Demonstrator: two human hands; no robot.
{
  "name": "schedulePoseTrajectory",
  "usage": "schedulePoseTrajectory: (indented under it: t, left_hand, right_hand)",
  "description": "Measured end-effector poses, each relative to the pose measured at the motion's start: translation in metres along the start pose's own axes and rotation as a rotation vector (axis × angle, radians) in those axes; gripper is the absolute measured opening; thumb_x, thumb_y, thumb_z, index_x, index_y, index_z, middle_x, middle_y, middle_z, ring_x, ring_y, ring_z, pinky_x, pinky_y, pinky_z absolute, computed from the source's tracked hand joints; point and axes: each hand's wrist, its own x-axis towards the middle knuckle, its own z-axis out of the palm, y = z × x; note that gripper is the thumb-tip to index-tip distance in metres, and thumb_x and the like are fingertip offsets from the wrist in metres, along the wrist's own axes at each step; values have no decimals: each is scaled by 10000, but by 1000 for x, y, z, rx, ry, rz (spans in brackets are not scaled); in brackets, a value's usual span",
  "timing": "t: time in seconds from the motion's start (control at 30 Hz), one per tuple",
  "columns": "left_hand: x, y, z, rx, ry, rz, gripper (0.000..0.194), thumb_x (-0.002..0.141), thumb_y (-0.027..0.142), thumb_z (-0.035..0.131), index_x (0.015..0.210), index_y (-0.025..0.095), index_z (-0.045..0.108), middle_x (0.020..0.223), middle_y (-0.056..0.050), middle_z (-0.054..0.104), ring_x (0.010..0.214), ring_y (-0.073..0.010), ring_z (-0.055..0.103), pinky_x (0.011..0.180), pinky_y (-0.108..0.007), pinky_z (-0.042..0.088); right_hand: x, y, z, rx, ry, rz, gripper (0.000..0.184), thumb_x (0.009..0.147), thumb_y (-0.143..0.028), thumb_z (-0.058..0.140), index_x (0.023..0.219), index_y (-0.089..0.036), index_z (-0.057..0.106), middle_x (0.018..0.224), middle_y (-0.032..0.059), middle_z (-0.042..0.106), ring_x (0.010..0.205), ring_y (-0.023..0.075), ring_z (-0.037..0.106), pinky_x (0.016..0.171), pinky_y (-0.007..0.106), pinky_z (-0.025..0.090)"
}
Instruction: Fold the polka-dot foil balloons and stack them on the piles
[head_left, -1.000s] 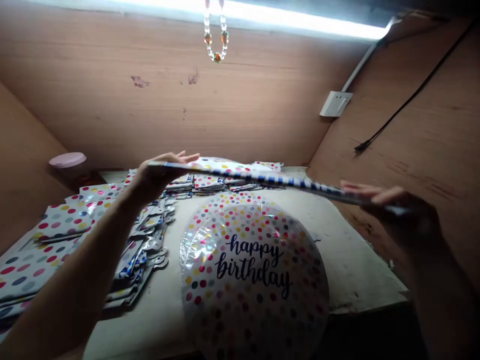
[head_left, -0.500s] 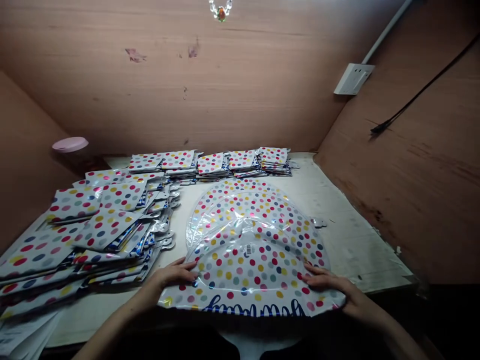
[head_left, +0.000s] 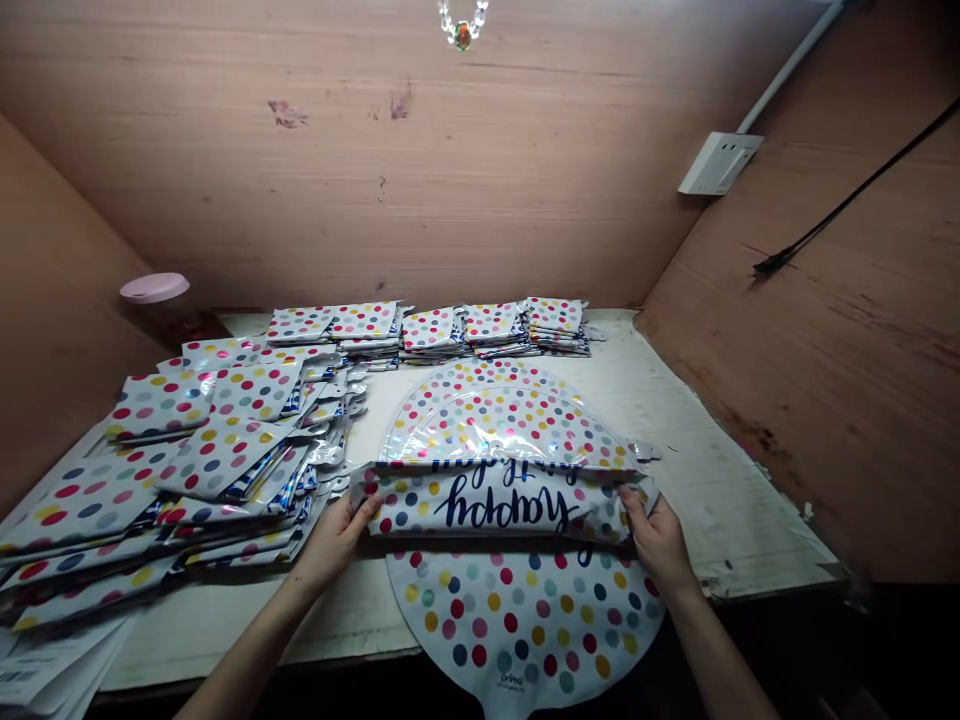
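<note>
A flat, polka-dotted foil balloon lies across the table's front part, its middle bent up into a folded band [head_left: 495,505] with upside-down blue "happy" lettering. My left hand [head_left: 343,525] pinches the band's left end, thumb on top. At the right end, my right hand [head_left: 658,535] grips it the same way. Beyond the band spreads a rounded dotted foil part [head_left: 502,415], a clear tab at its right. Nearer me, a dotted round foil part [head_left: 525,620] with a narrow tail hangs over the table edge; whether it belongs to the same balloon I cannot tell.
Piles of folded dotted foil balloons [head_left: 225,440] cover the table's left side. More small stacks [head_left: 427,330] line the back. A pink-lidded container [head_left: 155,288] stands back left, and paper sheets [head_left: 60,660] lie front left. Wooden walls with a socket [head_left: 720,163] and a cable [head_left: 825,210] enclose the table.
Both hands have gone from lying on the dotted foil to gripping its ends. The near part is lifted and folded away from me, showing the lettering and the round part below.
</note>
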Motion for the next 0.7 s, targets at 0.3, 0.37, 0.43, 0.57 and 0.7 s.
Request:
schedulePoseTrajectory:
  t: [0.3, 0.37, 0.43, 0.57, 0.7]
  left_hand:
    - [-15, -9, -28, 140, -405, 282, 425, 707, 616, 641, 809, 208, 700, 981, -98, 734, 1047, -312, 633, 1045, -462, 373]
    - [-22, -14, -30, 173, -437, 289, 403, 713, 584, 649, 843, 205, 687, 1026, -93, 725, 1046, -298, 640, 1062, -455, 360]
    - [-26, -20, -30, 190, -484, 328, 389, 690, 540, 686, 878, 200, 676, 1073, -85, 712, 1068, -290, 632, 1086, -448, 336]
    - [-28, -35, -32, 179, -473, 352, 353, 707, 516, 679, 903, 221, 676, 1086, -55, 709, 1105, -286, 613, 1116, -467, 292]
    - [-29, -42, -32, 160, -440, 326, 347, 737, 525, 653, 915, 228, 675, 1070, -47, 714, 1080, -287, 628, 1098, -489, 314]
  right_hand:
    - [-17, 3, -60, -159, -439, -91, 356, 710, -548, 683, 869, -234, 731, 865, 91, 719, 890, 305, 646, 815, 445, 547]
    - [-28, -1, -74, -248, -404, -310, 254, 777, -483, 640, 862, -268, 743, 902, 80, 712, 907, 288, 622, 821, 443, 526]
    - [-40, -5, -80, -320, -239, -456, 189, 795, -389, 646, 922, -283, 737, 990, 81, 689, 940, 282, 600, 826, 445, 508]
    - [-55, -8, -72, -226, -179, -392, 364, 737, -349, 714, 1087, -262, 667, 1108, 100, 632, 1029, 295, 589, 862, 448, 509]
    - [-55, -9, -52, 82, -282, -125, 165, 777, -348, 677, 902, -243, 651, 1110, 100, 656, 1041, 288, 627, 858, 425, 546]
